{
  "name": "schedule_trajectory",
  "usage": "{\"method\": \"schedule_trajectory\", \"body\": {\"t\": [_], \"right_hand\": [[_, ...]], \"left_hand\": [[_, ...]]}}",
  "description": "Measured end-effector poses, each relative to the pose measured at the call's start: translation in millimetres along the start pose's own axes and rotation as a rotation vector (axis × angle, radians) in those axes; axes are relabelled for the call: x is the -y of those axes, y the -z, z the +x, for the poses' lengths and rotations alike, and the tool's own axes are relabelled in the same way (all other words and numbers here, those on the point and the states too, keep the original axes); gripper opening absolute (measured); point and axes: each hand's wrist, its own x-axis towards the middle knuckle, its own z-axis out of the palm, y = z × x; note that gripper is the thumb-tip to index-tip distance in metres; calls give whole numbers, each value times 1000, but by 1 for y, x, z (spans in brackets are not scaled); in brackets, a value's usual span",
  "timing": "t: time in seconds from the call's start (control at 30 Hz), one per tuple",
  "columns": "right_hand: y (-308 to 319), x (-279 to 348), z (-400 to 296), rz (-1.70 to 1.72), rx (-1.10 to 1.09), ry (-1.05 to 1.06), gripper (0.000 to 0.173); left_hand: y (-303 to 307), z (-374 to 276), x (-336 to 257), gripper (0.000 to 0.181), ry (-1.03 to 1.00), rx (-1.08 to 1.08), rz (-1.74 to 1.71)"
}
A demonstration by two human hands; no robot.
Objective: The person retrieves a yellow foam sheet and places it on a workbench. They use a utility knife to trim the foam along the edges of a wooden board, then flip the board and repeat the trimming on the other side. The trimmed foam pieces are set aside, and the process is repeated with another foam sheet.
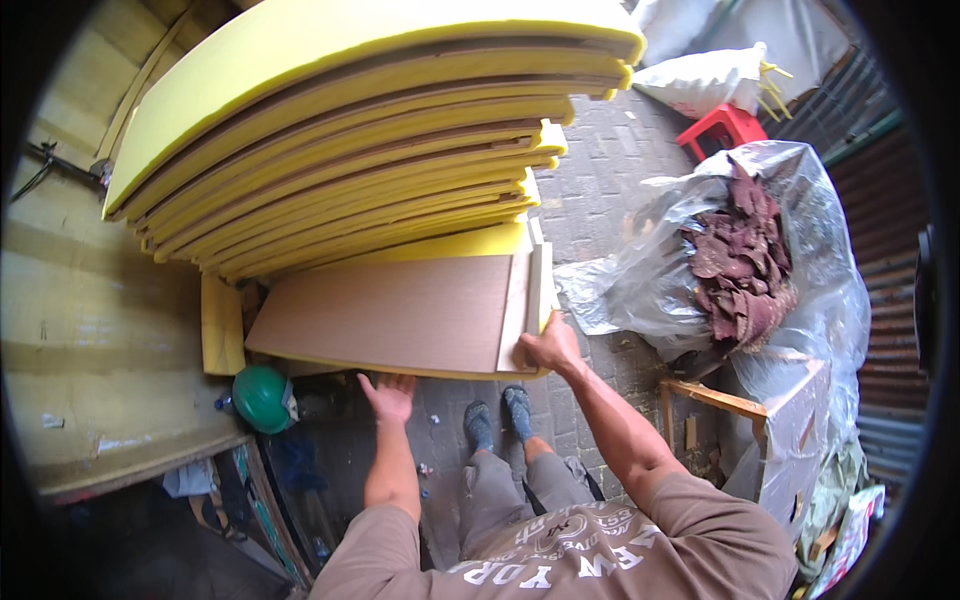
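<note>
A board (382,315) with a brown wood-look face and yellow foam along its edges lies tilted before me. My right hand (553,346) grips its right end, the thumb over a pale wooden strip (514,311). Palm up, my left hand (392,399) reaches to the board's near edge; its thumb is apart and the fingertips are hidden beneath, so whether it bears weight is unclear. Beyond the board rises a stack of similar curved, yellow foam-covered panels (360,127). A yellow upright block (223,326) stands at the board's left end.
A green helmet (260,399) sits low at left beside the yellowish wall (105,322). At right, clear plastic sheeting (821,225) holds dark red scraps (739,262). A wooden-edged frame (716,396) stands below. Farther back are a red stool (724,127) and white sack (705,79) on paving (600,161).
</note>
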Motion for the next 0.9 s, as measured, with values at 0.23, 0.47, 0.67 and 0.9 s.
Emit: {"method": "schedule_trajectory", "body": {"t": [0.23,0.47,0.67,0.9], "right_hand": [[44,10,-84,46,-81,-111,72],[128,-76,-273,163,-171,-210,62],[159,-161,-447,310,-284,-425,50],[121,-263,-608,484,-586,-672,48]], "left_hand": [[-69,-2,-25,51,50,3,293],[-23,-136,38,55,245,282,420],[-33,-202,91,50,678,451,639],[-89,-252,221,51,1496,819,1105]]}}
